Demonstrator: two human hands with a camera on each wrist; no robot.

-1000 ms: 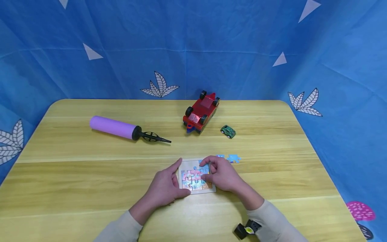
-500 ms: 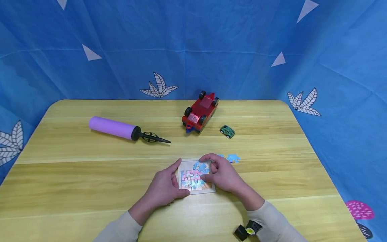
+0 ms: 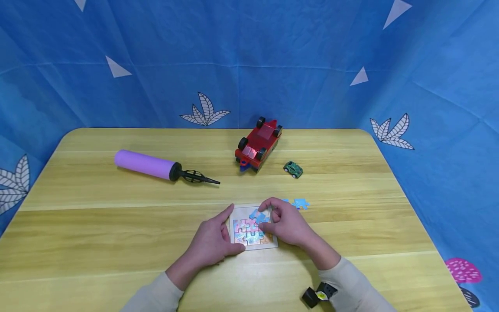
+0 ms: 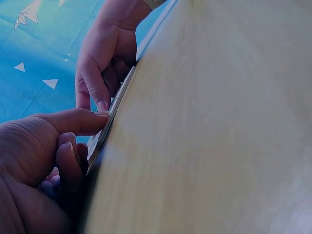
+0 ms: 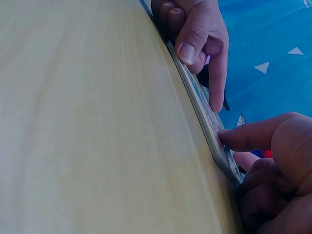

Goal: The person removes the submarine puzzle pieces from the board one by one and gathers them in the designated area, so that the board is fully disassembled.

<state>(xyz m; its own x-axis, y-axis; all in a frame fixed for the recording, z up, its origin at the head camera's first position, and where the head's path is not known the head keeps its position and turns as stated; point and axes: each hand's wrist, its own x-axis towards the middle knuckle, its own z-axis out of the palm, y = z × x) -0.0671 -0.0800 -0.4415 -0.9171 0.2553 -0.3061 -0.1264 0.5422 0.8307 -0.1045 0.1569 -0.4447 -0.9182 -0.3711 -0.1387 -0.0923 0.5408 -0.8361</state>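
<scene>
A small white-framed jigsaw puzzle (image 3: 254, 248) with pink and blue pieces lies on the table in the head view. My left hand (image 3: 212, 241) grips its left side, thumb on the near edge and index finger at the far left corner. At the upper right of the puzzle, a blue puzzle piece (image 3: 257, 215) sits askew over the frame's inside. My right hand (image 3: 290, 223) has it between the index finger and thumb, with the other fingers curled under. In the right wrist view, the right thumb (image 5: 243, 134) touches the puzzle face.
Loose blue puzzle pieces (image 3: 301, 203) lie just beyond the right hand, partly covered by it. Farther back are a green toy car (image 3: 293, 169) and an upturned red toy vehicle (image 3: 259, 144). A purple hand pump (image 3: 146, 164) lies at the back left, before a blue cloth backdrop (image 3: 156, 86).
The blue piece has turned and shifted left from the puzzle's upper right corner, under the right fingers. My left hand keeps its place on the frame.
</scene>
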